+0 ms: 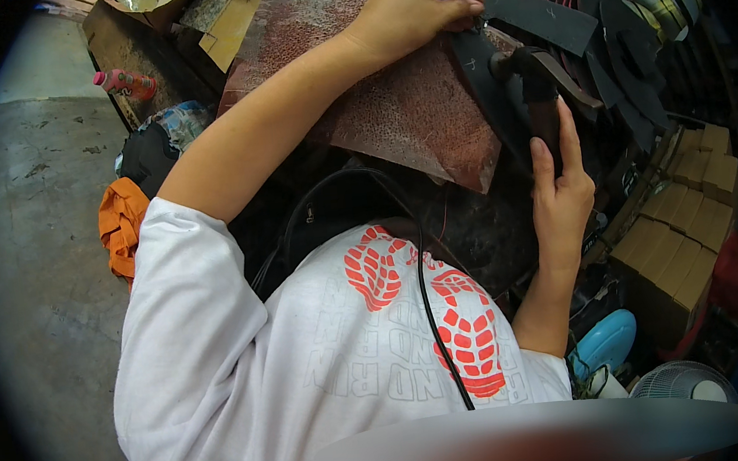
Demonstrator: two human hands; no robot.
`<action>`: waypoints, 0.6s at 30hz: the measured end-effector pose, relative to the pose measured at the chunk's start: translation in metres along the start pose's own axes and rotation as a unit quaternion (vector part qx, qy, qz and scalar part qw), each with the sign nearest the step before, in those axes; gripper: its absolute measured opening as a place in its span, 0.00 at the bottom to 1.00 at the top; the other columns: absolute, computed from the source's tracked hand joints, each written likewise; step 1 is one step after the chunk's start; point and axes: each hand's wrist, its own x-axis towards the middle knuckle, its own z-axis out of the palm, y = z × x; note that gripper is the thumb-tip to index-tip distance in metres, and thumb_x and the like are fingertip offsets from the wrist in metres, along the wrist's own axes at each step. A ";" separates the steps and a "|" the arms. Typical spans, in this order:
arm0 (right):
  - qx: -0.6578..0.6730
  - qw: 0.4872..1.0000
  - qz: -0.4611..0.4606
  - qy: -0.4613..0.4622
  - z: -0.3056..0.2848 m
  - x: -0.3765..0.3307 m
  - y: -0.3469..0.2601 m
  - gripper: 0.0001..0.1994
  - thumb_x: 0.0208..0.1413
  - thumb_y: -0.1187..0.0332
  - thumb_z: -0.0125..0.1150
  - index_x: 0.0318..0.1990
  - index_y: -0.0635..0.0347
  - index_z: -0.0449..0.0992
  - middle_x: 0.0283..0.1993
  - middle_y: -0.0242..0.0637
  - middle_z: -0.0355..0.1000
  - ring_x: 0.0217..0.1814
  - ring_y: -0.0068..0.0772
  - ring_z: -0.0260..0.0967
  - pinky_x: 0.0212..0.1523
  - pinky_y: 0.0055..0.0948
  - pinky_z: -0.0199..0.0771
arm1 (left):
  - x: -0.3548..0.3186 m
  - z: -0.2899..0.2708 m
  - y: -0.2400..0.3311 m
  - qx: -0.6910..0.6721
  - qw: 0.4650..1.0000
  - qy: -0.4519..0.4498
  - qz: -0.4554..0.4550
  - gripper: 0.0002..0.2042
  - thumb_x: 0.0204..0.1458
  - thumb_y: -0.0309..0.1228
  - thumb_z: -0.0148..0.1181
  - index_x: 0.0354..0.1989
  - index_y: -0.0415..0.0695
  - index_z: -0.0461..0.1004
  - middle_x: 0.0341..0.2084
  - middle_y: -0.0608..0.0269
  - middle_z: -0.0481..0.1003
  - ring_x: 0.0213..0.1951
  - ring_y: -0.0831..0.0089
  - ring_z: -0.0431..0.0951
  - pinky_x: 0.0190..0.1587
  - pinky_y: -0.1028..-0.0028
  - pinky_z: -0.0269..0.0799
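Visibly, the shirt carries lettering, the right hand a tool.

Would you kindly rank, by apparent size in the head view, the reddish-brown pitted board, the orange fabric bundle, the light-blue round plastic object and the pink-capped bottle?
1. Reddish-brown pitted board
2. Orange fabric bundle and light-blue round plastic object: too alike to rank
3. Pink-capped bottle

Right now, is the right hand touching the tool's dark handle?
Touching. Head view: right hand holds the dark handle, thumb and index finger against it.
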 end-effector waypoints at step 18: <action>0.031 0.999 -0.011 -0.008 -0.001 0.005 0.011 0.27 0.66 0.60 0.61 0.72 0.40 0.66 0.57 0.49 0.78 0.49 0.48 0.82 0.44 0.40 0.79 | -0.001 0.003 -0.015 0.029 1.000 0.002 -0.009 0.07 0.63 0.27 0.59 0.38 0.35 0.78 0.28 0.61 0.81 0.29 0.77 0.80 0.34 0.77 0.78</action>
